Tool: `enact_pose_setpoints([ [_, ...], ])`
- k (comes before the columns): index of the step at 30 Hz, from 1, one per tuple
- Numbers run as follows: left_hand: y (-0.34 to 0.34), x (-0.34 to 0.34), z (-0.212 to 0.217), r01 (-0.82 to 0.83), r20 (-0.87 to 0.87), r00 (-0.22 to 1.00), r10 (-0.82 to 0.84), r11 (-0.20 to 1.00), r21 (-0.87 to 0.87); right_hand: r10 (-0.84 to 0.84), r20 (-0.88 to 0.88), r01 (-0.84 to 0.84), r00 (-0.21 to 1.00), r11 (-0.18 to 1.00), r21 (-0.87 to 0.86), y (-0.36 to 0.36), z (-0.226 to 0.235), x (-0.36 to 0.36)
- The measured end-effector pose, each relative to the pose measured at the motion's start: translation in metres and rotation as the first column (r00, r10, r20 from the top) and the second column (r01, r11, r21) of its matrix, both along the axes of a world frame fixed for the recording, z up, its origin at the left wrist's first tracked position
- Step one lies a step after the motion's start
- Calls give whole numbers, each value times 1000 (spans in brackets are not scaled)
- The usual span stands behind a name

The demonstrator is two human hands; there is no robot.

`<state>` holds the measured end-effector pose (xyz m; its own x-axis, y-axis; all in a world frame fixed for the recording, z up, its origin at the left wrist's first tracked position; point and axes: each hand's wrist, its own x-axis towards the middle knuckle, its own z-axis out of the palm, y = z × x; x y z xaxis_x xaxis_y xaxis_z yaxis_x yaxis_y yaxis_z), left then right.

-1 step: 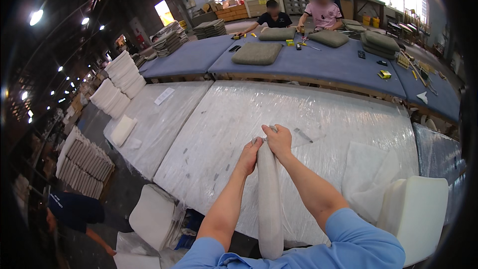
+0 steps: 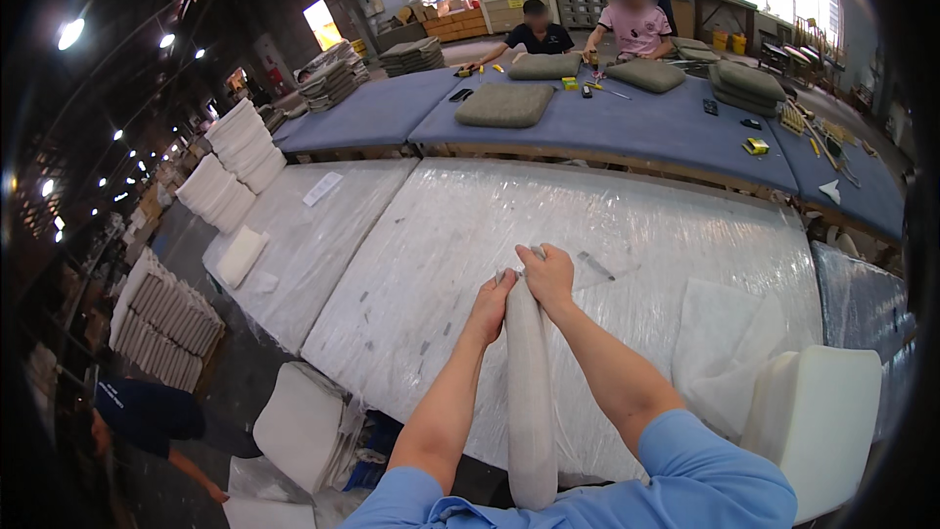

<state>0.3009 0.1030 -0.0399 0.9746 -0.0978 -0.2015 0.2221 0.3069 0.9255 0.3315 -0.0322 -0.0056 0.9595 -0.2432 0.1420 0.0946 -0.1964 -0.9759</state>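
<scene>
A light grey cushion (image 2: 531,397) stands on edge in front of my body, so only its long narrow side shows. At its far end, my left hand (image 2: 493,304) is closed on the near-left corner of the grey fabric. Close beside it, my right hand (image 2: 549,276) grips the same end, with a bit of grey cloth showing by the thumb. The cushion's broad faces and my lower fingers are mostly hidden. Beneath my hands lies a table wrapped in clear plastic film (image 2: 431,235).
A thin white sheet (image 2: 725,333) and white foam pads (image 2: 818,421) are at the right. White pads (image 2: 240,152) are stacked at the left. Beyond is a blue table (image 2: 607,132) with green-grey cushions (image 2: 506,106) and two people. Another person (image 2: 147,416) bends at lower left beside more foam (image 2: 299,421).
</scene>
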Motion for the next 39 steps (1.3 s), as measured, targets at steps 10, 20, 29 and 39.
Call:
enact_pose_setpoints([
  [10,-17,-11,25,-114,-53,991,122,984,138,-104,10,103,995,958,-268,5,-8,11],
  [20,-21,-7,25,-187,-36,979,201,953,237,-31,-68,10,997,958,-288,7,-16,33],
  [29,5,-2,13,70,-125,990,-71,997,-13,38,-93,-65,995,952,-300,10,-11,31],
  [39,-14,-8,18,23,4,1000,-23,998,63,-38,-123,-9,992,934,-358,1,-9,40],
])
